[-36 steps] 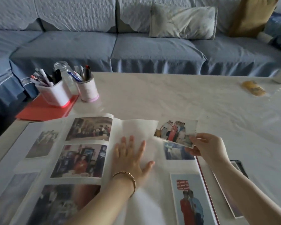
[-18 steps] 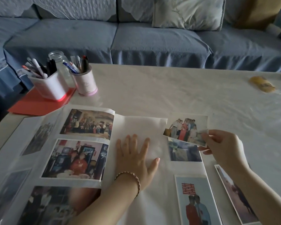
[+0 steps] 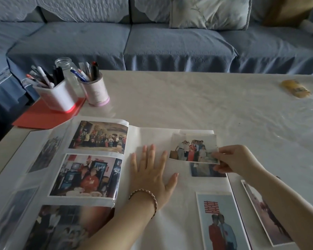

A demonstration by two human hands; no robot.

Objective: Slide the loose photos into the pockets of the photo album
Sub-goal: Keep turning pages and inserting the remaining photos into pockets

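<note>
The left hand (image 3: 150,175) presses the photo album (image 3: 170,210) page flat, fingers (image 3: 149,152) spread; the right hand (image 3: 237,161) pinches the group photo (image 3: 192,148) by its corner over the top pocket. Held by one corner, it could skew, snag the sleeve and crease.

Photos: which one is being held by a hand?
The group photo at the album page's top, pinched by the right hand; the others lie flat.
</note>
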